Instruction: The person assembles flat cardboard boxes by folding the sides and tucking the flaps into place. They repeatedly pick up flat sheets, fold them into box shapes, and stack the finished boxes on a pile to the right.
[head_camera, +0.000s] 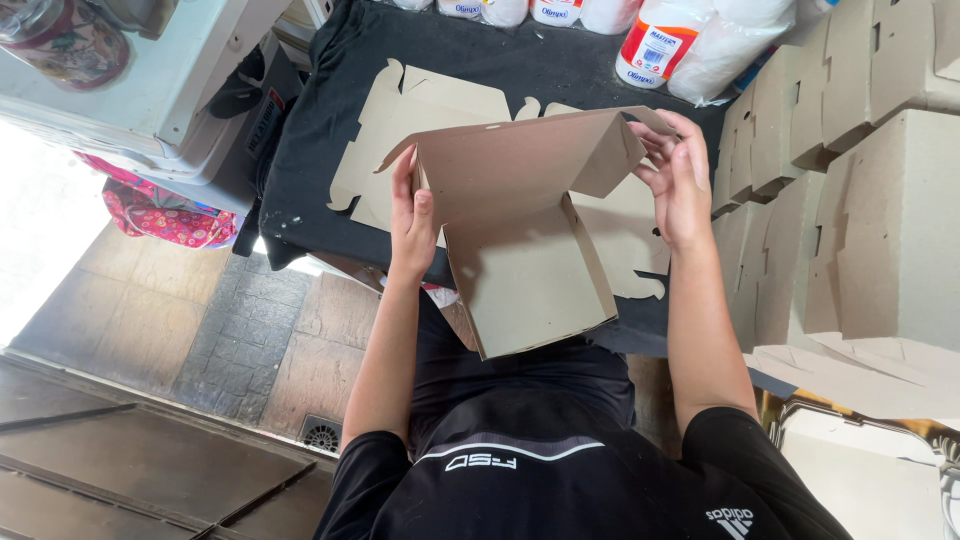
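A half-folded brown cardboard box (520, 250) is held up over a table covered with black cloth (310, 160). My left hand (412, 215) grips the box's left side wall, thumb inside. My right hand (678, 180) holds the right corner flap, fingers curled around its edge. The back panel stands upright and the bottom panel slopes toward me. Beneath the box lies a stack of flat die-cut cardboard blanks (400, 125), partly hidden by it.
Several finished cardboard boxes (860, 200) are stacked at the right. Rolls of paper in plastic wrap (690, 40) line the table's far edge. A white cabinet (140, 90) and a pink patterned bag (160, 215) are at the left, above a stone-tiled floor (200, 330).
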